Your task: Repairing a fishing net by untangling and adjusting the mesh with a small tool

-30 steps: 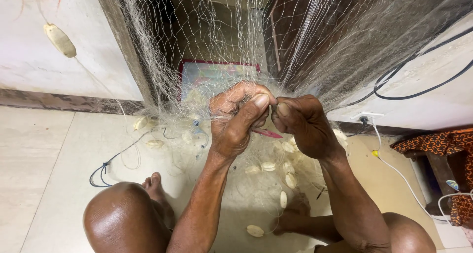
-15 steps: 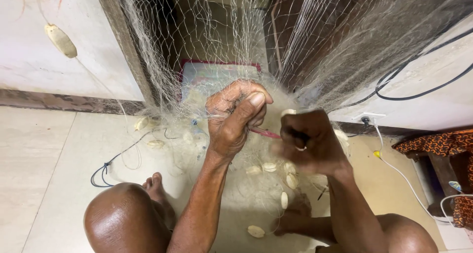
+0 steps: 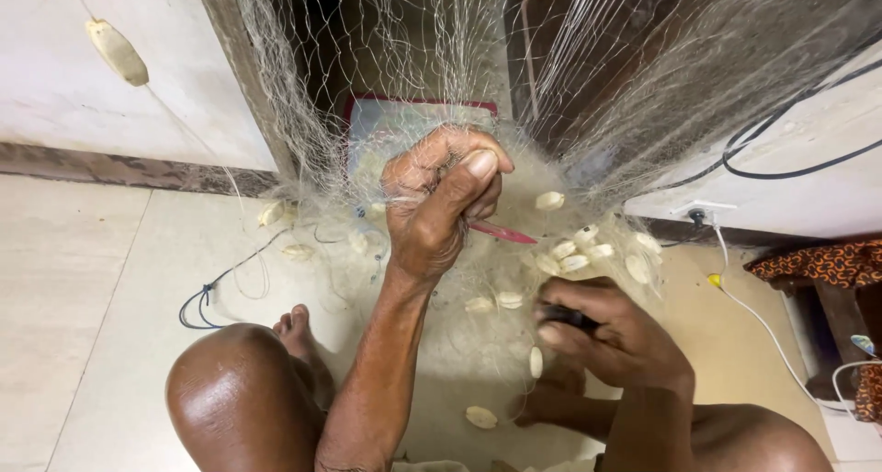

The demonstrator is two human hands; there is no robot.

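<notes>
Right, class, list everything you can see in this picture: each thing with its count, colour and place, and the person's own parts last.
Fishing net: one, pale grey, hanging from above and piled on the floor.
Floats: many, cream oval, scattered in the net pile; one more hangs by the left wall.
Netting needle: one, red, jutting from the left hand.
Small dark object: one, black, in the right hand; its kind is unclear.
Cables: black, on the right wall.
White cord: one, from a wall socket at right.
Blue cord: one, looped on the floor at left.
Patterned cloth: orange and dark, at the right edge.
Left hand: raised, gripping net.
Right hand: lower.
Knees: two, at the bottom edge.
</notes>
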